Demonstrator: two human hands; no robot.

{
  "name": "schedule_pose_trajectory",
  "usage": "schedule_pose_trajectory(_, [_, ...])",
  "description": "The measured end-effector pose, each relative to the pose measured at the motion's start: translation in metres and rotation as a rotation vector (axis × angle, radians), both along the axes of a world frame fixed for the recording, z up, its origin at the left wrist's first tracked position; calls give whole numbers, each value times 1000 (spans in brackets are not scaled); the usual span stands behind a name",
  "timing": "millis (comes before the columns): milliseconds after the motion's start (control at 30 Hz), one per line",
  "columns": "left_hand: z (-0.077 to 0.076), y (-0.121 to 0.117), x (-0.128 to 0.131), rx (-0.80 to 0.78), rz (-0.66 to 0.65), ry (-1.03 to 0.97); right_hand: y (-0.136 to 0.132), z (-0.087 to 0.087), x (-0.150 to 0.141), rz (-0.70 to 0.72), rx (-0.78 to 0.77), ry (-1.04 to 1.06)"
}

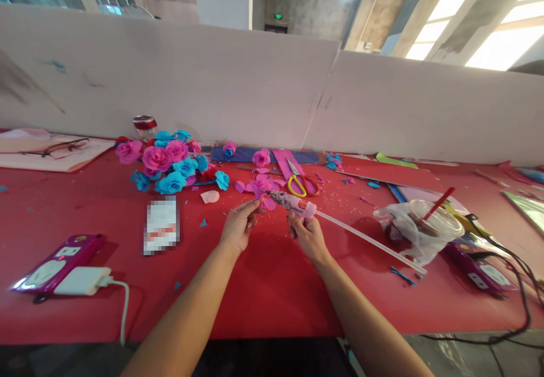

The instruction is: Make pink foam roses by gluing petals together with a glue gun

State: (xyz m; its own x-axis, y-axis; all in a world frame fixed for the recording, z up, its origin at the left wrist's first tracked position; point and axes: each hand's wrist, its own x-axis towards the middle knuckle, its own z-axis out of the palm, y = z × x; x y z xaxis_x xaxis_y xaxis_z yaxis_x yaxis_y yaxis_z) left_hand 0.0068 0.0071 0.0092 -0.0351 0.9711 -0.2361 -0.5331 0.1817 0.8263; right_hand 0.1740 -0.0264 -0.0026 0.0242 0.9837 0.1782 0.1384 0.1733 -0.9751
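Note:
My right hand (308,235) is wrapped round a pink glue gun (291,202), whose dark nozzle points left. A long whitish glue stick (369,237) runs out of its back end toward the right. My left hand (238,224) is closed in a pinch just left of the nozzle, with a pink paper petal (269,203) at its fingertips, partly hidden. Behind the hands lie loose pink petals (260,184). Scissors (296,186) with a yellow and a red handle rest beyond the gun.
A bunch of pink and blue paper roses (172,164) stands at the back left. Power strips (63,263) (480,269) lie at both sides, with cables. A bagged cup (433,218) with a red straw is on the right. A white partition (191,82) rises behind the red table (272,292).

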Motion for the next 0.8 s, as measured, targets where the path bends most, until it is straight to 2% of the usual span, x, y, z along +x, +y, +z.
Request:
schedule_pose_trajectory(367, [0,-1,0,8,-12,22,2,-1,1,4,0,12])
schedule_pose_trajectory(600, [-2,1,-1,22,2,21,-2,1,0,-29,22,111])
schedule_pose_trajectory(700, [-5,1,-2,22,-7,24,-2,-1,0,50,13,69])
schedule_pose_trajectory(800, [-6,1,-2,16,-12,22,-2,-3,0,28,11,2])
